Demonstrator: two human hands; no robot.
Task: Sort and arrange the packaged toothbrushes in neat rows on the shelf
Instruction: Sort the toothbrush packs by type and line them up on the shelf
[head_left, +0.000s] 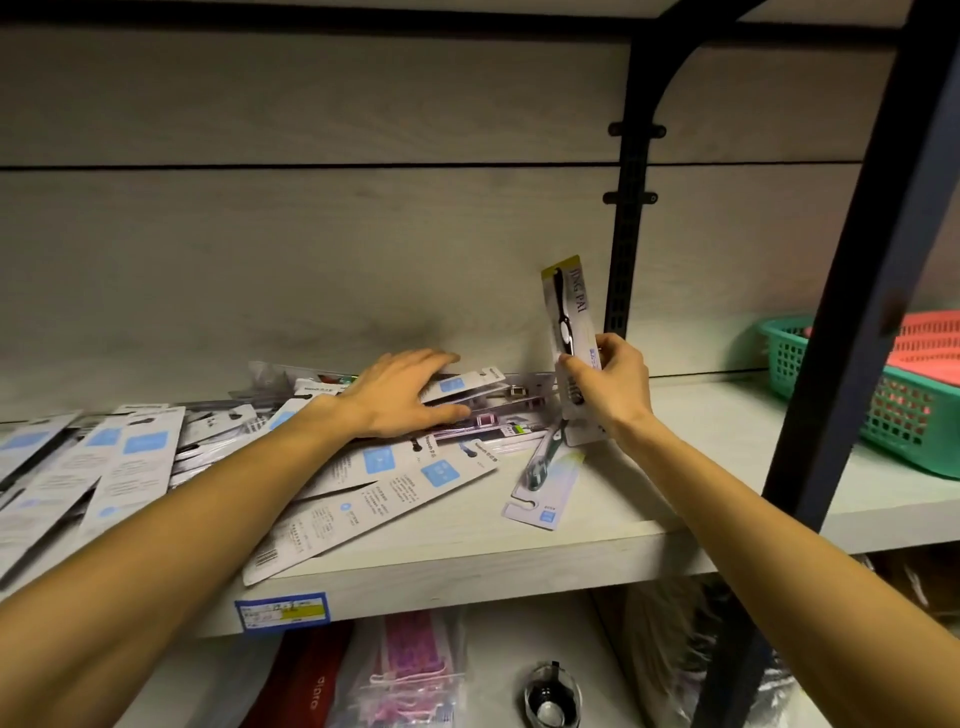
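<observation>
Being pinched upright by the right hand (610, 387), a black toothbrush pack (569, 332) is being kept apart for sorting, while the jumbled pile (363, 467) on the shelf (597, 525) is being steadied under the flat, open left hand (405, 395).

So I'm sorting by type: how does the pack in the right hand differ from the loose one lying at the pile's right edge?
The held pack, gripped by the right hand, stands nearly upright; the loose pack lies flat on the shelf. The held pack's brush is dark, the loose pack's teal. The held pack's card has a yellow top, the loose pack's a blue patch. Both are single carded toothbrushes.
</observation>
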